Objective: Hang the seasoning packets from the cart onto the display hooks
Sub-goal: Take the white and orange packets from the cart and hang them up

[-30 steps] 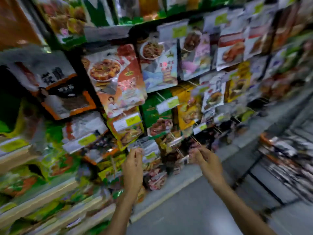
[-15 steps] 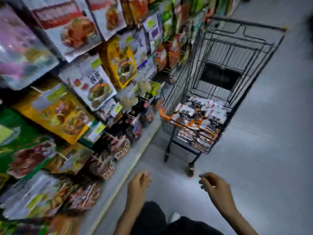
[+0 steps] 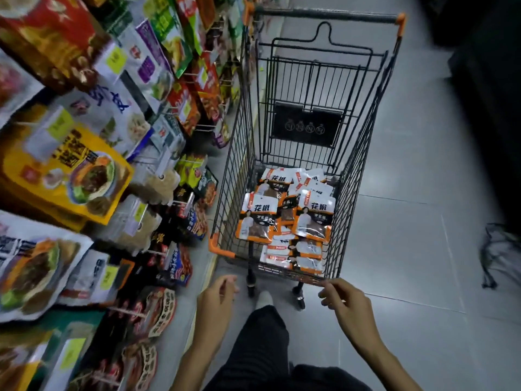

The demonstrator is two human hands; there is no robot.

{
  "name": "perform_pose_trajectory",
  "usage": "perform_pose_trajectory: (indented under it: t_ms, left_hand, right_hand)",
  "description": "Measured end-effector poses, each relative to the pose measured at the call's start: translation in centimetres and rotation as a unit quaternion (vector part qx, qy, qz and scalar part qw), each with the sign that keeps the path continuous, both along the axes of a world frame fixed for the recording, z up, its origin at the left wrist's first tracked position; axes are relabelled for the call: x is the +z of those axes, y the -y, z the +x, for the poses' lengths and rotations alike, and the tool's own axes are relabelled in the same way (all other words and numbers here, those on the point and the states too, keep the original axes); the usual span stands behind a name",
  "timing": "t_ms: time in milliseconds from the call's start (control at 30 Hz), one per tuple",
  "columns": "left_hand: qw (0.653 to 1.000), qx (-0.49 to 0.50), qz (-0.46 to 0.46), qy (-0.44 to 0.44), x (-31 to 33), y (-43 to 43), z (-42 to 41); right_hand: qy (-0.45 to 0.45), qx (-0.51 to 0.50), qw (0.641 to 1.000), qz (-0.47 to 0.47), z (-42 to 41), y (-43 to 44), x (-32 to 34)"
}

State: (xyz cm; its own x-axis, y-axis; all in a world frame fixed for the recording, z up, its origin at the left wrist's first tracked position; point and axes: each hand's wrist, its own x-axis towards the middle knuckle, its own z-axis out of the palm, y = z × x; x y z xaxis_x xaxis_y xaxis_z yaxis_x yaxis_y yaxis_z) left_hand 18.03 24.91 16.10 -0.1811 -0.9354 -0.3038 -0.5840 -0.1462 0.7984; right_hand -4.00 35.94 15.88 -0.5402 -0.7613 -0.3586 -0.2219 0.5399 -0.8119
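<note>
The cart [image 3: 324, 16] is parked in the aisle right alongside the display, and the seasoning packets [image 3: 287, 215] are heaped on the floor of its basket, at the end nearest the person. The left hand [image 3: 217, 294] is held low, just short of the cart's near left corner, with its fingers loosely curled and nothing gripped. The right hand [image 3: 346, 303] is held out at the near right corner, with its fingers bent loosely, the thumb brought close to the forefinger and nothing pinched between them. Its fingertips [image 3: 324, 286] are seen against the basket's bottom edge; whether wire is touched cannot be told. So the packets are found ahead of both hands, beyond the near wall of wire, and no packet is touched.

Now the count: one cart and two empty hands. Two packets are laid face up on top of the heap, side by side, white and orange with dark print. Roughly ten can be made out in all, but they are overlapped, so an exact number cannot be given.

To the left, the display hooks [image 3: 201, 127] are crowded with hanging bags, among them a big yellow packet [image 3: 67, 173]. A dark trouser leg [image 3: 262, 348] and a pale shoe [image 3: 265, 299] are seen between the hands, over the grey floor tiles [image 3: 408, 249].
</note>
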Motion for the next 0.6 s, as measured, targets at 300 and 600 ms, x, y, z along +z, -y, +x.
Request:
perform_pose_trajectory:
  t_ms: [300, 600]
  left_hand:
    - [0.989, -0.055, -0.105, 0.083, -0.6, 18.3, -3.7]
    - [0.987, -0.033, -0.051, 0.148, -7.6, 27.6, -7.7]
  right_hand:
    - [0.009, -0.034, 0.999, -0.021, -4.5, 16.4, -2.0]
    - [0.051, -0.014, 0.993, 0.102, -6.0, 27.1, -14.0]
